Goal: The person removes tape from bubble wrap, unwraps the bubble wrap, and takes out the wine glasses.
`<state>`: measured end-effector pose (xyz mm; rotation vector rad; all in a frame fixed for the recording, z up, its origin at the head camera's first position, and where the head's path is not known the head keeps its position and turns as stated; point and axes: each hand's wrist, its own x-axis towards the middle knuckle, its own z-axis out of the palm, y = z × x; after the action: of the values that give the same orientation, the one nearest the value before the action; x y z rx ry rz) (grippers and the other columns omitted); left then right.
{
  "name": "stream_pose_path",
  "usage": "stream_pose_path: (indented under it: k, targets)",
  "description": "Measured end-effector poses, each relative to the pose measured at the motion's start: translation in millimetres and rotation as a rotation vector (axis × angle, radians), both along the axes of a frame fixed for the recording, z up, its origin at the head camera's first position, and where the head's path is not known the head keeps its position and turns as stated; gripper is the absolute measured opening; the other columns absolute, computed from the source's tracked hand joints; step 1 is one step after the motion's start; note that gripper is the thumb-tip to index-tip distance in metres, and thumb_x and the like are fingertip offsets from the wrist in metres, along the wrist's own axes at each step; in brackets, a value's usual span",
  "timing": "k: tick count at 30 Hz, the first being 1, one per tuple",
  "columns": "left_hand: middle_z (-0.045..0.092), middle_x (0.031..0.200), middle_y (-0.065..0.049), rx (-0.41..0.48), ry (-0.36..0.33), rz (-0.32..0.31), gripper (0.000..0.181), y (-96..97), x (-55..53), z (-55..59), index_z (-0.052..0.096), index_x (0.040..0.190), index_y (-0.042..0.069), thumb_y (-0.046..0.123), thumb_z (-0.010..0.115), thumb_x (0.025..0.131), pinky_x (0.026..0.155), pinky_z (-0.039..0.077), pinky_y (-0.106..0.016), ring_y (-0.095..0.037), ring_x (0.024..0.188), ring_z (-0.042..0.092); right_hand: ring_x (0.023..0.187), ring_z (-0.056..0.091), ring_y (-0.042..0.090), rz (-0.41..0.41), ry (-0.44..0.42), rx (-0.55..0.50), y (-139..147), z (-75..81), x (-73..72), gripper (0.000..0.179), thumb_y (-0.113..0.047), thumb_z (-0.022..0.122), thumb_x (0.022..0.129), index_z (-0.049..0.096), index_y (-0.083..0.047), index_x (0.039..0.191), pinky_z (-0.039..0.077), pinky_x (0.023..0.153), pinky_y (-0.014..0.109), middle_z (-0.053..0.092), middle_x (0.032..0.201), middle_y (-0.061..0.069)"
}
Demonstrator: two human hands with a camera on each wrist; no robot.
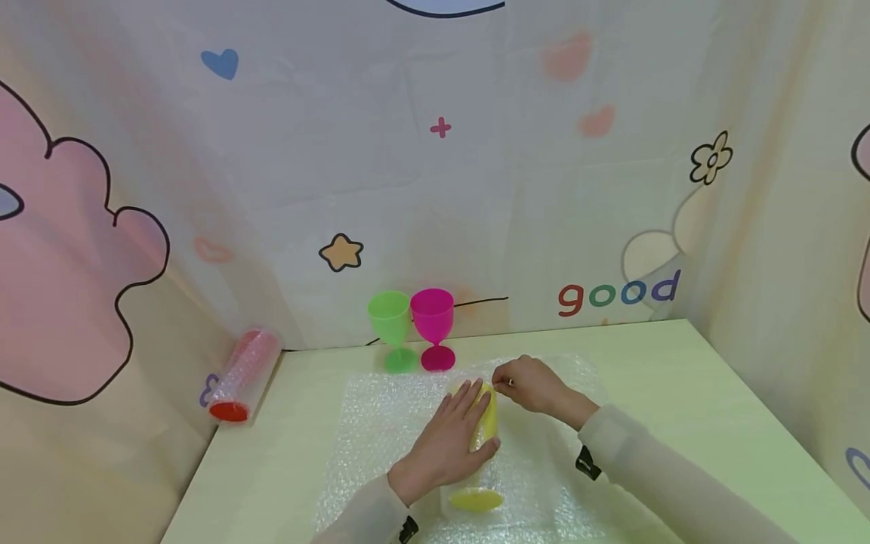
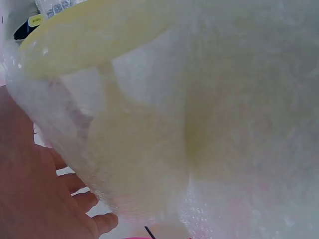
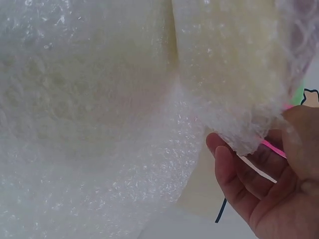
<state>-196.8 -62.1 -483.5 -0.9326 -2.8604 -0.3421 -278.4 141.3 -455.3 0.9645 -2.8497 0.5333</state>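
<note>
Bubble wrap [image 1: 374, 438] spreads beneath the yellow goblet [image 1: 487, 425] and folds over it. The goblet lies sideways under the left hand [image 1: 446, 446], its fingers straight and pressing. Beside the goblet's far end, the right hand's [image 1: 535, 386] curled fingertips pinch wrap.

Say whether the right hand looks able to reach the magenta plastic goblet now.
Probably yes: nothing stands between the right hand and the magenta plastic goblet, though it would likely first release the clear bubble wrap.
</note>
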Motion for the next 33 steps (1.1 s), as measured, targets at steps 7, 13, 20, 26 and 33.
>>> stream_pose_path:
  k: [7, 13, 20, 26, 33]
  targets:
    - [0.016, 0.166, -0.007, -0.047, 0.000, 0.031, 0.072, -2.5, -0.2, -5.9, 0.029, 0.155, 0.009, 0.054, 0.041, 0.100, 0.123, 0.023, -0.044, -0.024, 0.154, 0.012, 0.070, 0.062, 0.009, -0.058, -0.033, -0.044, 2, -4.7, -0.6, 0.008, -0.011, 0.068, 0.091, 0.074, -0.008, 0.087, 0.054, 0.065, 0.029, 0.072, 0.079, -0.001]
    - [0.014, 0.166, -0.006, -0.045, 0.004, 0.036, 0.073, -8.1, -0.3, -7.3, 0.027, 0.155, 0.009, 0.055, 0.039, 0.100, 0.123, 0.023, -0.041, -0.023, 0.154, 0.012, 0.058, 0.056, 0.006, -0.135, -0.160, -0.097, 9, -8.4, -6.0, 0.010, -0.011, 0.064, 0.094, 0.071, -0.007, 0.088, 0.047, 0.052, 0.021, 0.069, 0.074, 0.003]
    - [0.014, 0.166, -0.007, -0.025, 0.013, 0.034, 0.074, -17.3, -1.4, -9.1, 0.026, 0.155, 0.008, 0.055, 0.040, 0.100, 0.123, 0.024, -0.040, -0.024, 0.154, 0.013, 0.058, 0.055, 0.010, -0.261, -0.230, -0.103, 15, -11.3, -9.3, 0.011, -0.013, 0.064, 0.094, 0.072, -0.006, 0.091, 0.046, 0.053, 0.023, 0.066, 0.071, 0.001]
    - [0.011, 0.167, -0.007, -0.002, -0.018, 0.044, 0.076, -25.0, -1.5, -8.2, 0.023, 0.156, 0.008, 0.054, 0.042, 0.099, 0.123, 0.022, -0.038, -0.025, 0.154, 0.011, 0.060, 0.055, 0.012, -0.316, -0.214, -0.075, 20, -13.5, -12.1, 0.014, -0.016, 0.064, 0.094, 0.072, -0.007, 0.088, 0.045, 0.053, 0.024, 0.066, 0.072, 0.001]
    - [0.015, 0.166, -0.009, 0.028, -0.027, 0.041, 0.075, -32.5, -0.7, -3.2, 0.029, 0.154, 0.006, 0.054, 0.044, 0.099, 0.122, 0.026, -0.041, -0.029, 0.154, 0.015, 0.082, 0.063, 0.023, -0.366, -0.151, -0.100, 16, -10.3, -10.8, 0.028, -0.025, 0.070, 0.089, 0.063, -0.007, 0.109, 0.055, 0.071, 0.037, 0.068, 0.100, 0.011]
